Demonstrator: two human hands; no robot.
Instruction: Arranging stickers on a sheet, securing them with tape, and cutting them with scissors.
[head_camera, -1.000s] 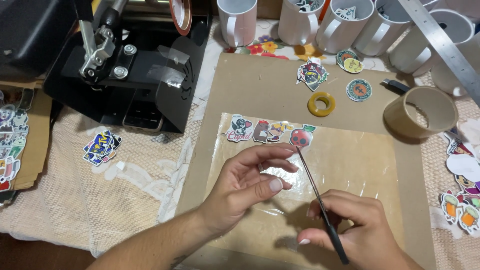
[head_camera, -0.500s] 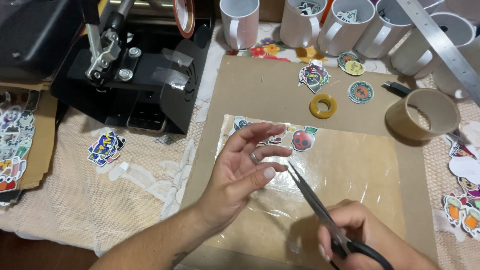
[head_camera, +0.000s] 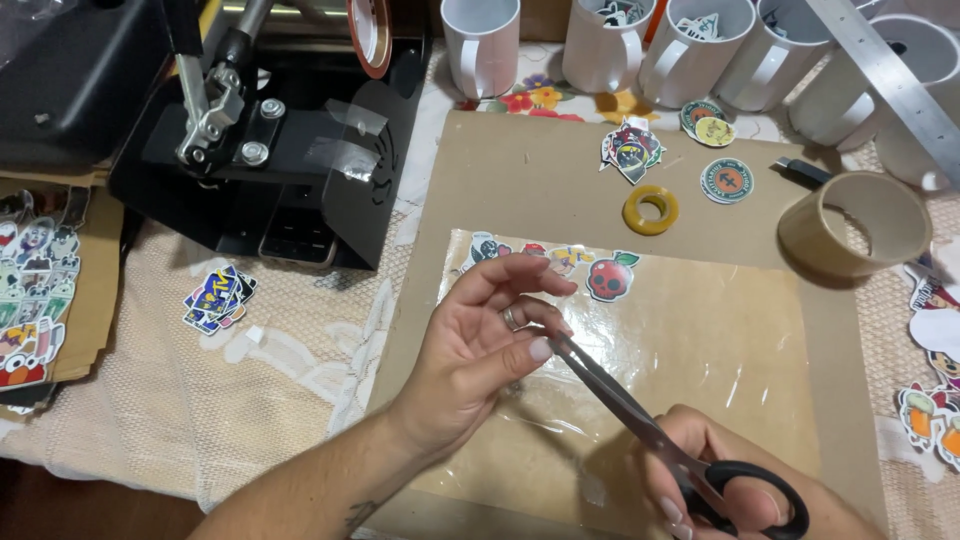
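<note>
Left hand (head_camera: 470, 350) fingers (head_camera: 530, 350) pinched lightly, thumb to fingertips, holding what looks like a tiny clear piece, too small to tell. Right hand (head_camera: 720, 490) closed through the black handles of the scissors (head_camera: 640, 425), blades nearly shut, tips right at the left fingertips.

To do it well, I'd say: keep the piece taut, cut near the blade tips, keep the thumb clear.

All this sits above the clear film sheet (head_camera: 700, 350) with a row of stickers (head_camera: 590, 270) along its top edge, lying on a brown cardboard mat (head_camera: 540, 180) on the table (head_camera: 200, 420), lace cloth over it. Around: black press machine (head_camera: 270, 150), white mugs (head_camera: 690, 50), yellow tape roll (head_camera: 650, 210), wide tape roll (head_camera: 855, 225), metal ruler (head_camera: 890, 70).
</note>
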